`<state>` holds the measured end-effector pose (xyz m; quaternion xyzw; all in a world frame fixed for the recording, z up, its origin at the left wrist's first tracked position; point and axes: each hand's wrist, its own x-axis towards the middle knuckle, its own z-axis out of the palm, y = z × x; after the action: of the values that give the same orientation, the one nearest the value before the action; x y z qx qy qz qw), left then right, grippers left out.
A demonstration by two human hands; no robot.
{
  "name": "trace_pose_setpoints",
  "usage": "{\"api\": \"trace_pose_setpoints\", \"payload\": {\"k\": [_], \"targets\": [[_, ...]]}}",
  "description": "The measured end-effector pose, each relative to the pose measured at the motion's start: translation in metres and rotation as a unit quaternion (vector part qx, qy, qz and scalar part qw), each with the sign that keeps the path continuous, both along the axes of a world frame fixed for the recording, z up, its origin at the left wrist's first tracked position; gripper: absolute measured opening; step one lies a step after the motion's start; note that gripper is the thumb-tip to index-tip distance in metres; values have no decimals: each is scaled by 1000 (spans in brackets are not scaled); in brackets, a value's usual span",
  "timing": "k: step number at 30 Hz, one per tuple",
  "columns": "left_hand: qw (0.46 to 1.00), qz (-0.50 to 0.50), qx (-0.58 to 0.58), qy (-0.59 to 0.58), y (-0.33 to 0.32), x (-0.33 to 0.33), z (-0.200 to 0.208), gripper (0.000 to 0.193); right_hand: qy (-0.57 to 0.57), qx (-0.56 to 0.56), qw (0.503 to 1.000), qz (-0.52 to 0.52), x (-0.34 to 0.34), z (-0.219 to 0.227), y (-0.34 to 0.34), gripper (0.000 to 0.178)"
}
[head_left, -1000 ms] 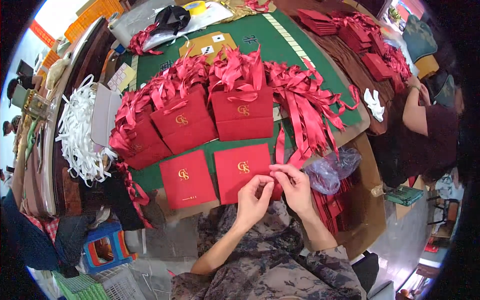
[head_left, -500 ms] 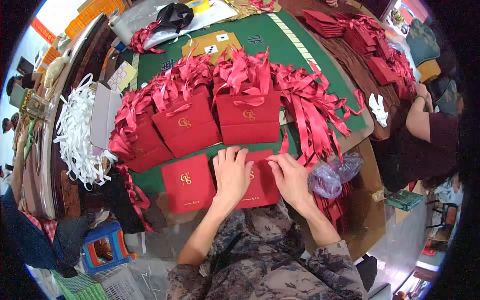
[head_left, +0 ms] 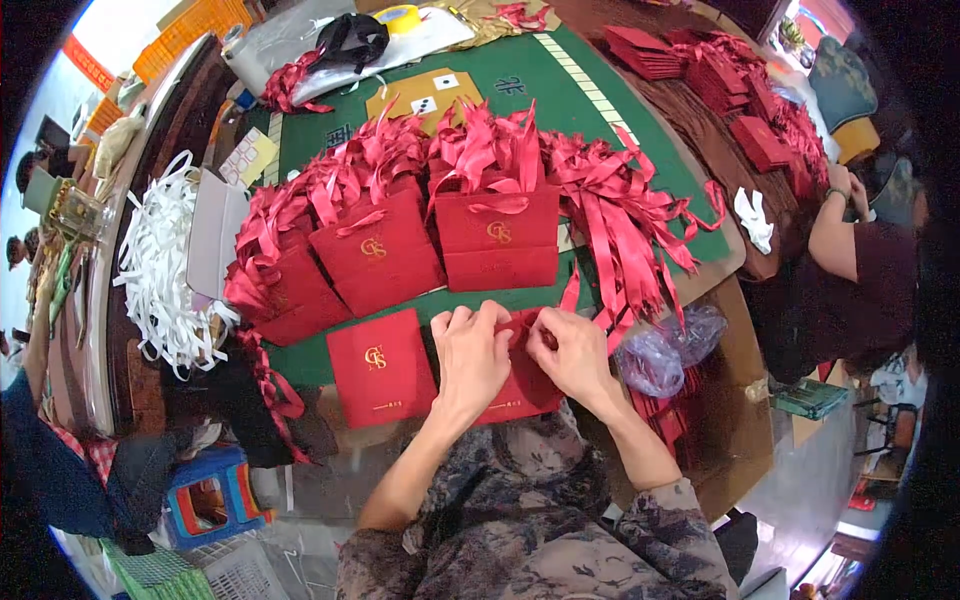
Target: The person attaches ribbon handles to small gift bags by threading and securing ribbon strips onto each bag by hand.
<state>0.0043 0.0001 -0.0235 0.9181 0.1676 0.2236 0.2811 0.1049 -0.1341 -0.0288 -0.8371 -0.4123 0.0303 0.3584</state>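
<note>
A flat red paper gift bag (head_left: 522,392) with gold print lies in front of me, partly covered by my hands. My left hand (head_left: 470,360) rests at its upper left, fingers curled and closed on the bag's top edge. On the upper right, my right hand (head_left: 577,358) has its fingers pinched together; what they hold is hidden. The two hands' fingertips are close to each other. Beside them on the left lies another flat red bag (head_left: 385,370). Behind stand upright bags (head_left: 497,240) stuffed with red ribbons (head_left: 490,150).
Loose red ribbons (head_left: 640,240) spill over the right side of the green table (head_left: 590,130). A box of white paper strips (head_left: 165,265) stands left. Crumpled clear plastic (head_left: 655,360) lies right. Another person's arm (head_left: 835,235) is near more red bags (head_left: 760,140).
My right hand has moved slightly left and down, toward my left hand, its fingers curling in. The left hand has shifted a little right. The bags stay in place.
</note>
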Motion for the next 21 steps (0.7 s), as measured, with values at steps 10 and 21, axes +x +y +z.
{"api": "trace_pose_setpoints", "payload": {"k": [10, 21], "targets": [[999, 17, 29, -25, -16, -9, 4, 15, 92, -10, 996, -20, -7, 10, 0, 17], [998, -16, 55, -28, -25, -16, 6, 12, 42, -31, 998, 25, -14, 9, -7, 19]]}}
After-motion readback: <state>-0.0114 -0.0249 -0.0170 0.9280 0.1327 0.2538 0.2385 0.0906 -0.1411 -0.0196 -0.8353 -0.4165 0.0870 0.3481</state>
